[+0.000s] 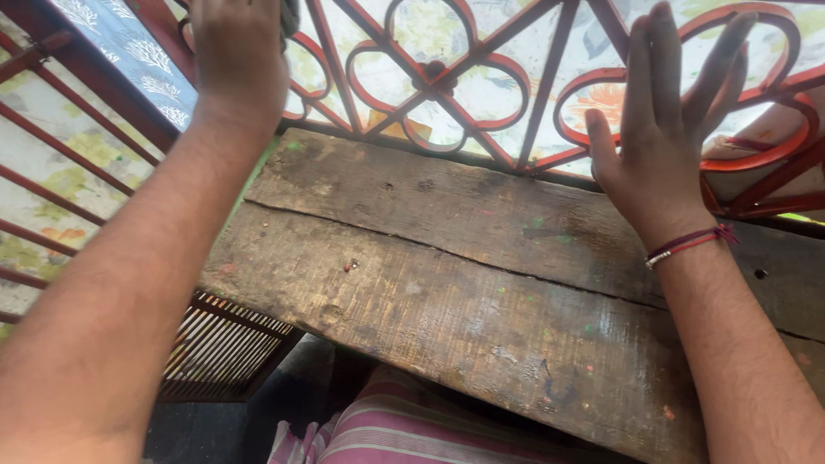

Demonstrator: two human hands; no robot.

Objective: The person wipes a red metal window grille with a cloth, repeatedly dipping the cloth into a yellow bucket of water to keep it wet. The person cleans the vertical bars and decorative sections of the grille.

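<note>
— Hands up at the grille, both of them. See the left hand? It's raised at the far left corner of the plank, closed around something dark at the top edge of view.

— What is it holding?

— Can't tell. Only a dark sliver shows past the knuckles, and the fingers are cut off by the frame. How tight the grip is, I can't say either.

— And the right hand?

— Wide open, fingers spread and pointing up, palm laid flat against the red curls of the grille, above the plank's far edge towards the right. It holds nothing. A red thread band sits on that wrist.

— The grille stands where?

— Upright along the plank's far edge, red metal loops and crossed bars, with flowered cloth behind it. More red bars run off the left side.

— And the plank itself?

— Old grey wood, one long crack running across it, flecks of paint. Striped cloth shows under its near edge, and a slatted crate sits below the near left corner.
</note>
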